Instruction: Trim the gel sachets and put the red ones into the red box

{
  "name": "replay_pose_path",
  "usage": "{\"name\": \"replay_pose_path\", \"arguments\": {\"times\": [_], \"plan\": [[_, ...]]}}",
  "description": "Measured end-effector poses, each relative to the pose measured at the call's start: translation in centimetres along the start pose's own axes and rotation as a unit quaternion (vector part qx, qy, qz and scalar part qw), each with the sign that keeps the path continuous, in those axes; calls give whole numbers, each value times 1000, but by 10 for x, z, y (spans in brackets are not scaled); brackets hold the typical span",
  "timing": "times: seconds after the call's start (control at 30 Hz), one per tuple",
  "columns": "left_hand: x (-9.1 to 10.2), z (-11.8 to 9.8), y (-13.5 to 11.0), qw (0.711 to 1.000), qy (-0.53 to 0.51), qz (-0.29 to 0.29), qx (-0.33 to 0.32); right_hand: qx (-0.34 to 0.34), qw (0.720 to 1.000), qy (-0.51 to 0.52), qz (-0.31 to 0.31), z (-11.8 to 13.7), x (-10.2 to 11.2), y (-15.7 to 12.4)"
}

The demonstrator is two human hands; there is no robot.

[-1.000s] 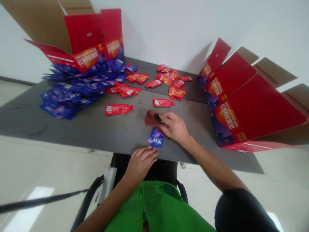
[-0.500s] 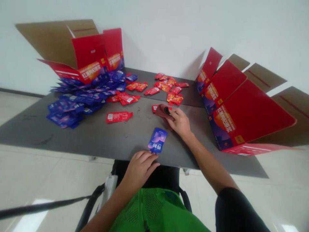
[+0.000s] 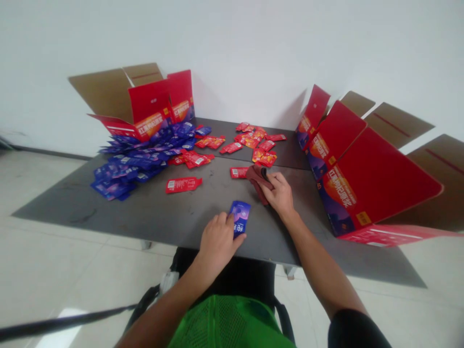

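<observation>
Sachet: blue sachet (image 3: 240, 215) on the grey counter (image 3: 163, 212), near its front edge.
Left hand (image 3: 216, 240): fingers curled over the blue sachet's lower end, pinching it.
Right hand (image 3: 281, 193): fingers closed round a dark red cloth (image 3: 256, 180), just beside a red sachet (image 3: 238, 172).

On the table (image 3: 145, 212) in front of you, your left hand (image 3: 216, 244) holds a packet (image 3: 239, 220) at the near edge. Your right hand (image 3: 281, 194) lies just beyond it and to its right, gripping a cloth (image 3: 256, 180). A second packet (image 3: 238, 172) lies just left of the cloth, and a lone packet (image 3: 183, 184) lies further left. A heap of packets (image 3: 134, 162) covers the far left of the table, with an open box (image 3: 145, 104) behind it at the back corner. Loose packets (image 3: 253, 140) lie scattered at the back middle, behind the cloth. A row of boxes (image 3: 362, 179) stands along the right side, from back to front.
</observation>
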State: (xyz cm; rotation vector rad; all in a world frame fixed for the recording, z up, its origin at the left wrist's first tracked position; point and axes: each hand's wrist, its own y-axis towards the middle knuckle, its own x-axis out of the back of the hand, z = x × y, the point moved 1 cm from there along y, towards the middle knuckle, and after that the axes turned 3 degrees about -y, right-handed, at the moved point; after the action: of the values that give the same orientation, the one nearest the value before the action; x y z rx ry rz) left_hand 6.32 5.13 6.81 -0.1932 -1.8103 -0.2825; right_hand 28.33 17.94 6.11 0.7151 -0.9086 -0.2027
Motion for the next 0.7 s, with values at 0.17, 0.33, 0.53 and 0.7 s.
{"name": "replay_pose_path", "arguments": {"times": [0.17,0.33,0.53,0.7], "plan": [[10,-11,3,999,9,53,-3,-4,999,30,19,1,-2,-1],[10,2,8,999,-41,6,15,-11,999,40,19,-2,-4,-1],[-13,31,5,967,-250,-7,52,-15,999,31,22,-11,-7,-1],[-15,36,-25,979,-153,-117,-69,-28,999,27,17,-21,-10,-4]]}}
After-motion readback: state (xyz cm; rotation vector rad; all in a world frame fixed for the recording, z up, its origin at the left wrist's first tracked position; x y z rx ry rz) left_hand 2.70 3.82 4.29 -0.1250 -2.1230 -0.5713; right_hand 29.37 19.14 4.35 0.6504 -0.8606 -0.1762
